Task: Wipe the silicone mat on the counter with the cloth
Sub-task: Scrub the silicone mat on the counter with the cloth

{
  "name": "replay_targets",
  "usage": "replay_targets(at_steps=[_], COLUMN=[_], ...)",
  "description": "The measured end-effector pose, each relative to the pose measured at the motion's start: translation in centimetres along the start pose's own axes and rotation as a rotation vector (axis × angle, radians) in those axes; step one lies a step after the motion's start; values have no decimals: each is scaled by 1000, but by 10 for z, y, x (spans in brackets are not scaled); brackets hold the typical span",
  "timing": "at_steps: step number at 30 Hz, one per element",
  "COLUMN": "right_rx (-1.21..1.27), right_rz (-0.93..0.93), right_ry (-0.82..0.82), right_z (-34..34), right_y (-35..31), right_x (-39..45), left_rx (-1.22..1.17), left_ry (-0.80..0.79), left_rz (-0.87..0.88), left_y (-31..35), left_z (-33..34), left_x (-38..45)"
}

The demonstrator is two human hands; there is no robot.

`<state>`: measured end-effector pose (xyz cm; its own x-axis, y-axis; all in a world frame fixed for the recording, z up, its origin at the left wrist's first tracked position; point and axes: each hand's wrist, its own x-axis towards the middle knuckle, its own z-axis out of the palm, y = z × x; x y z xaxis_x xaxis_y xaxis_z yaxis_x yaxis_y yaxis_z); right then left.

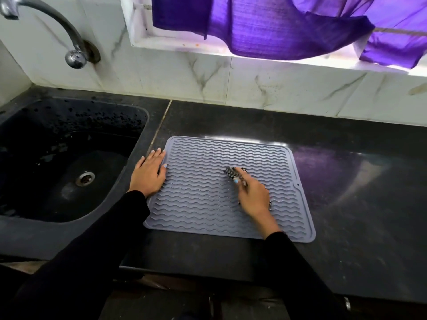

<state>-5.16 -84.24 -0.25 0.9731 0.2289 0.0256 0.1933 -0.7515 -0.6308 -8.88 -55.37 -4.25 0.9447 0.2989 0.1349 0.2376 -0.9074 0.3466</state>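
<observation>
A grey silicone mat (208, 192) with wavy ridges lies flat on the black counter. My left hand (149, 173) rests flat with straight fingers on the mat's left edge, partly on the counter. My right hand (253, 192) grips a bunched black-and-white checked cloth (232, 173) and holds it down on the middle of the mat. Most of the cloth is hidden under that hand; one end sticks out beyond the fingers.
A black sink (57, 162) with a drain is set into the counter to the left, under a metal tap (69, 35). Bare black counter (358, 192) stretches right of the mat. Marble wall tiles and a window with purple curtains (265, 26) stand behind.
</observation>
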Motion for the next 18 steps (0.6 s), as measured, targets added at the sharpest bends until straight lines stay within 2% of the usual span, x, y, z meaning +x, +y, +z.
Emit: replay_targets(at_steps=[3,4,5,7,8,11,13,18], right_rx=[785,919,903,564,340,-163,-410,-359], right_rz=[340,421,438,325,257,105,11,-1], right_ry=[-13,73,164,301,311,142,84,124], right_z=[-28,-36,-44,-53,-53,-31,-12,-15], right_y=[4,11,15,19,18,17,27,36], right_x=[19,26,31,35,33,25,24,38], left_rx=[10,7,4,2,1,6,8,35], left_ry=[-5,-6,-5,1,1,3,1,-11], left_rz=[2,1,1,3,5,0,-5,-12], left_y=[0,0,0,0,-1,0,0,0], left_z=[0,0,0,-1,0,0,0,0], left_x=[-1,0,-1,0,0,0,-1,0])
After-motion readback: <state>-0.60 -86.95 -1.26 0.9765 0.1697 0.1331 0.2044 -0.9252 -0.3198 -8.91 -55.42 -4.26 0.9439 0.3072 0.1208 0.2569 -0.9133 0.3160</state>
